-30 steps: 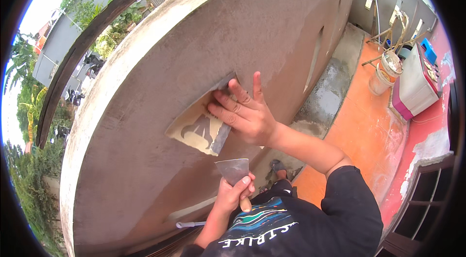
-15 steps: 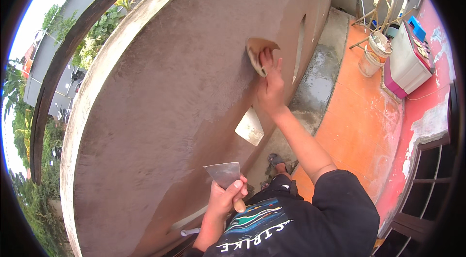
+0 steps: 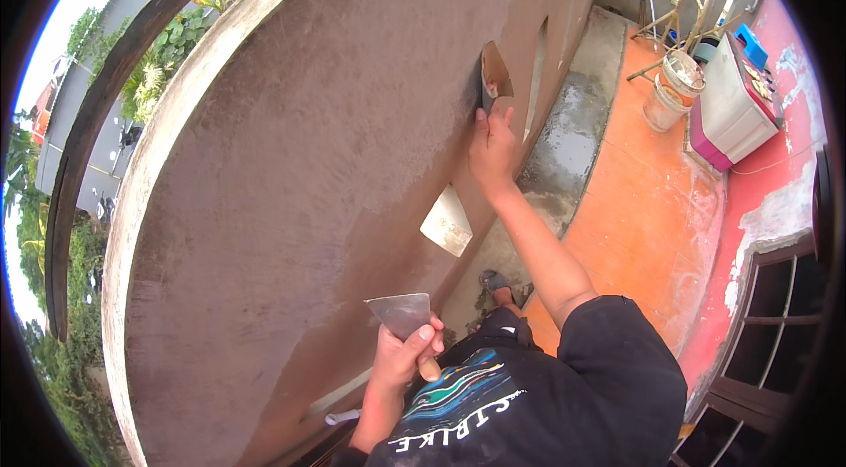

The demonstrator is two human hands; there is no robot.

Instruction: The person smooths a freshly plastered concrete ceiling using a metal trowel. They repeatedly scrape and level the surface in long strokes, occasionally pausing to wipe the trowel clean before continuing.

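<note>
My right hand (image 3: pixel 494 145) reaches up the brown-grey wall (image 3: pixel 291 185) with its arm stretched out. The fingers grip the lower end of a bent brown sheet (image 3: pixel 496 72) that looks like sandpaper; it is on edge at the wall, its face toward the wall hidden. Lower down, my left hand (image 3: pixel 407 354) is closed round the handle of a putty knife (image 3: pixel 404 313). The knife's broad metal blade points up, in front of the wall and apart from my right hand. A stub of its wooden handle shows below my fingers.
Slots such as a bright opening (image 3: pixel 448 220) pierce the wall, which has a pale top edge (image 3: pixel 167 145). An orange floor (image 3: pixel 634 211) lies to the right. Farther off stand stacked buckets (image 3: pixel 674 90), a white-and-pink box (image 3: pixel 733 106) and a wooden stand (image 3: pixel 701 9).
My right hand has shifted slightly, and the sheet has turned from lying broad under my fingers to standing more upright beyond the fingertips. My left hand keeps its hold on the putty knife.
</note>
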